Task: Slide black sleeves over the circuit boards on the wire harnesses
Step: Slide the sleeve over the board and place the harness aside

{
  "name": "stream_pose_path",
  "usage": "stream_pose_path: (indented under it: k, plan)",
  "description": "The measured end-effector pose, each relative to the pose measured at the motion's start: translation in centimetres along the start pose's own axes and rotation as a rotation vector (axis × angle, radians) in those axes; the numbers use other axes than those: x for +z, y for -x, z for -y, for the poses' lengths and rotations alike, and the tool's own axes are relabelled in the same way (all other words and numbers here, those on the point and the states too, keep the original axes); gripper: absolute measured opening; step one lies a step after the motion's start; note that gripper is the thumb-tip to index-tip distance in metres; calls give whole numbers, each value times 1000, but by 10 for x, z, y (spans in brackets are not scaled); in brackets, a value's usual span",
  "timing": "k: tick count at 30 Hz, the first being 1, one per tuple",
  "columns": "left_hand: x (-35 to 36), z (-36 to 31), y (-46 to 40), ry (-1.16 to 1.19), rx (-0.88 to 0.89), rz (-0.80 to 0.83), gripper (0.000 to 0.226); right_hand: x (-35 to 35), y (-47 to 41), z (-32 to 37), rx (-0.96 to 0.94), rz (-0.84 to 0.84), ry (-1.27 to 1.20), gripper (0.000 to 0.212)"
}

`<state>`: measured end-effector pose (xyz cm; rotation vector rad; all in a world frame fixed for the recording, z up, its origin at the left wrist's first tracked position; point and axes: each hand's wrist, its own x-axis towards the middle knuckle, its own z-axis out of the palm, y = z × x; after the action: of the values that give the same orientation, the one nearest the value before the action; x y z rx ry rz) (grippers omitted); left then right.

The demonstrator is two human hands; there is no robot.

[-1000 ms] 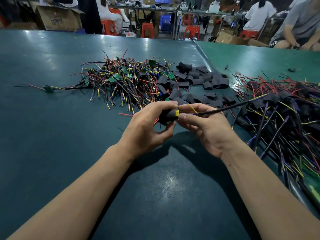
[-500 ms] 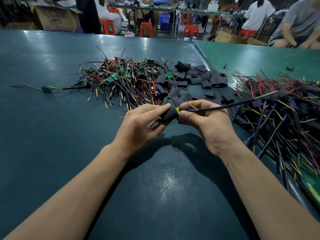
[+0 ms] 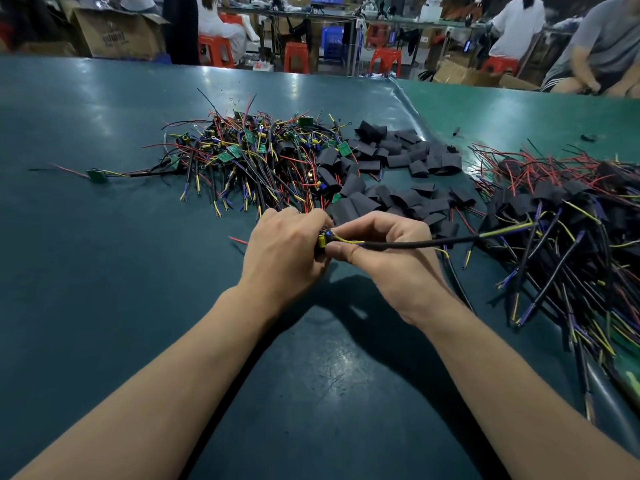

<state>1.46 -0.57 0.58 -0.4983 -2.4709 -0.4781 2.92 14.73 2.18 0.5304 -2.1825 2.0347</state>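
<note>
My left hand [image 3: 284,249] and my right hand [image 3: 384,251] meet above the green table [image 3: 104,289]. Between them is one wire harness [image 3: 415,243]: a black cable running right with yellow and blue leads. My right thumb and fingers pinch the cable near its board end. My left hand is closed over the black sleeve and the board; only a yellow part [image 3: 322,240] shows at the fingertips. A pile of bare harnesses with green boards [image 3: 249,161] lies beyond. Loose black sleeves [image 3: 398,168] lie beside it.
A heap of sleeved harnesses [image 3: 571,230] fills the right side of the table. One single harness with a green board [image 3: 98,174] lies apart at far left. People sit at the table's far right corner; red stools and cardboard boxes stand behind.
The black sleeve, visible between my fingers before, is now mostly hidden inside my left hand. Both hands have stayed together at the same spot on the table.
</note>
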Motion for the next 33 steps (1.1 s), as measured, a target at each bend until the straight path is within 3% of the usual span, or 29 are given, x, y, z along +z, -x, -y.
stream_pose_path:
  k: [2, 4, 13, 17, 21, 27, 30, 33]
  plan:
    - [-1, 2, 0, 53, -84, 23, 18, 1, 1, 0, -46, -2, 26, 22]
    - [-1, 3, 1, 119, -107, 13, 29, 0, 3, -2, -95, 0, 56, 23]
    - [-9, 0, 2, 177, -9, -41, 26, 5, 4, -12, -412, -33, 315, 20]
    - [-9, -4, 3, 120, -34, -63, 40, 4, 1, -10, -277, -29, 210, 29]
    - [-10, -7, 3, 126, 1, 3, 32, 4, 3, -11, -230, 0, 185, 34]
    - [-12, -6, 2, 247, 54, -28, 70, 8, 4, -9, -255, -40, 241, 25]
    - [-8, -9, 1, 318, 58, -48, 81, 6, 1, -6, -143, -87, 123, 27]
    - [-6, -6, 0, 208, 12, -97, 77, 1, -3, -2, -23, -123, -95, 23]
